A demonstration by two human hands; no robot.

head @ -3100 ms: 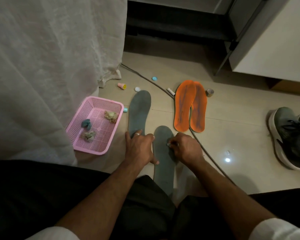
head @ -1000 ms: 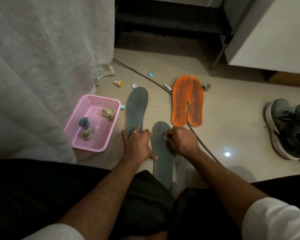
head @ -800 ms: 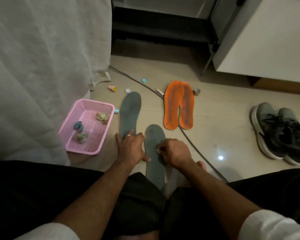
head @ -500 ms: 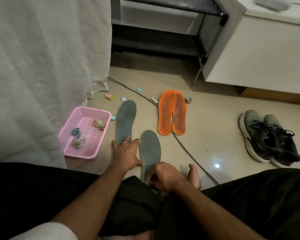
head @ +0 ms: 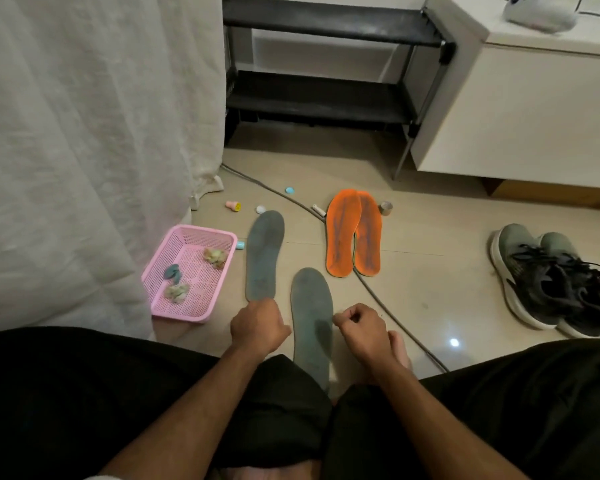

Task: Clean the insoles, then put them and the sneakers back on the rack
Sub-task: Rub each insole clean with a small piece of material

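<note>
On the tiled floor, seen from the head camera, two grey-green insoles lie flat in front of the seated person, the nearer one between the two hands. The left hand is curled loosely at the heel end of the farther insole, and whether it touches it I cannot tell. The right hand is closed into a loose fist just beside the nearer insole, and whether it pinches anything I cannot tell. An orange pair of insoles lies side by side farther out, near a cable. The sneakers sit on the floor well to the right. Judging by this, nothing is back yet: the black rack against the wall stands empty on both visible shelves. A pink basket holding crumpled wads sits by a white curtain. The light is dim, with one small glare spot on the tiles.
</note>
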